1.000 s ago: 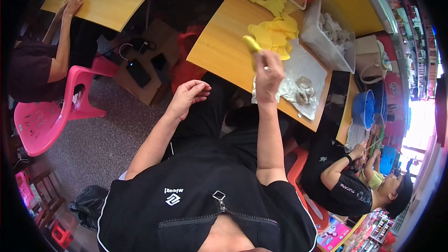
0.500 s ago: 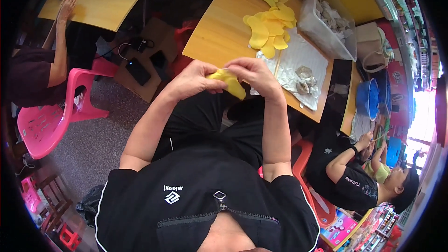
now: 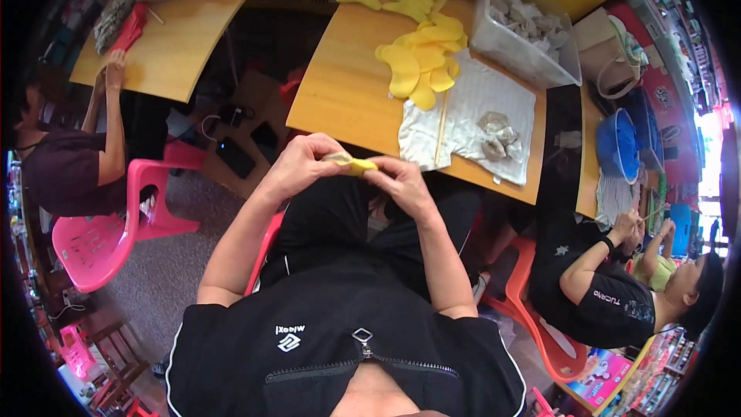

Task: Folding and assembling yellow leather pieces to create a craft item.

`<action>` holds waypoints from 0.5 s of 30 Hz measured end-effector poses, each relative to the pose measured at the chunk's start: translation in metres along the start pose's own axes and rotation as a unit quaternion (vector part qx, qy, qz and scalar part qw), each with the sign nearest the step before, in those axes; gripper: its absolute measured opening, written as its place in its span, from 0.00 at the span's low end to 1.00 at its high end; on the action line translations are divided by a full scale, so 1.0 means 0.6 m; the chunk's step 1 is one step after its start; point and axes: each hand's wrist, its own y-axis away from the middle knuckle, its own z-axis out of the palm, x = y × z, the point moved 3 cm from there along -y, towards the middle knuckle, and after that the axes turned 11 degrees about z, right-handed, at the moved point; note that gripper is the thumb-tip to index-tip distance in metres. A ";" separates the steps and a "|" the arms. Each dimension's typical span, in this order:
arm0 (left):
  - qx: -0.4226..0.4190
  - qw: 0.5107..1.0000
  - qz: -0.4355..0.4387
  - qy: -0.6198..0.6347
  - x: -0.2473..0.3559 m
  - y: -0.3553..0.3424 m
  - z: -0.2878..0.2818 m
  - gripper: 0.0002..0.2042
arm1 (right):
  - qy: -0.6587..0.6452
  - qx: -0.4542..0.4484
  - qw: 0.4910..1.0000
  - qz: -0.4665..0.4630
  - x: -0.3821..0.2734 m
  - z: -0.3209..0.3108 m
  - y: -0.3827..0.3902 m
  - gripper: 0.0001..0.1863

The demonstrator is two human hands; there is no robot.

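Above my lap I hold a small yellow fabric piece (image 3: pixel 357 165) between both hands. The thumb and fingers of my left hand (image 3: pixel 302 166) pinch its left end, where a paler edge shows. My right hand (image 3: pixel 403 184) pinches the other end. On the wooden table (image 3: pixel 328 96) in front of me lies a loose pile of curved, flat yellow pieces (image 3: pixel 403 69). Beside it a white cloth (image 3: pixel 472 93) is spread out. A thin wooden stick (image 3: pixel 441 130) and several small clear bags with brownish contents (image 3: pixel 500 136) rest on the cloth.
A clear plastic bin (image 3: pixel 532 46) of crumpled whitish material stands at the table's far right. To the left, a person sits on a pink chair (image 3: pixel 93 251) at another table (image 3: pixel 166 42). Another person works on the right, near a blue basin (image 3: pixel 617 147).
My hands have moved slightly down and left, and the yellow piece has turned from hanging downward to lying nearly level between them. The whole view has shifted a little.
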 end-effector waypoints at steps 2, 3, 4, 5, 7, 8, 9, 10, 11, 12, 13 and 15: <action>0.004 0.994 0.017 -0.109 0.035 -0.017 -0.017 0.08 | -0.111 -0.121 0.983 0.083 0.029 0.005 -0.001 0.16; 0.004 0.991 0.035 -0.132 0.048 -0.027 -0.035 0.08 | -0.068 -0.158 0.982 0.081 0.036 0.011 0.002 0.16; 0.001 0.987 0.054 -0.152 0.059 -0.045 -0.055 0.08 | -0.025 -0.190 0.978 0.080 0.048 0.015 0.008 0.16; 0.005 0.978 0.084 -0.190 0.073 -0.066 -0.076 0.08 | 0.007 -0.240 0.967 0.083 0.085 0.021 0.002 0.17; 0.043 0.971 0.093 -0.218 0.122 -0.115 -0.106 0.07 | 0.054 -0.304 0.945 0.109 0.148 0.030 -0.012 0.16; 0.056 0.967 0.105 -0.223 0.133 -0.145 -0.132 0.08 | 0.069 -0.321 0.936 0.130 0.167 0.034 -0.019 0.16; 0.061 0.970 0.079 -0.223 0.163 -0.177 -0.142 0.09 | 0.102 -0.312 0.937 0.123 0.182 0.031 -0.029 0.14; 0.075 0.959 0.127 -0.240 0.176 -0.211 -0.167 0.09 | 0.111 -0.309 0.937 0.120 0.172 0.033 -0.036 0.15; 0.077 0.956 0.148 -0.240 0.198 -0.248 -0.177 0.10 | 0.100 -0.308 0.937 0.133 0.174 0.030 -0.045 0.14; 0.079 0.932 0.189 -0.297 0.218 -0.287 -0.194 0.12 | 0.090 -0.311 0.935 0.142 0.174 0.033 -0.053 0.14; 0.065 0.906 0.218 -0.357 0.225 -0.338 -0.213 0.13 | 0.070 -0.301 0.941 0.134 0.192 0.035 -0.062 0.14; 0.043 0.863 0.247 -0.438 0.249 -0.431 -0.217 0.12 | 0.100 -0.311 0.937 0.122 0.192 0.037 -0.067 0.15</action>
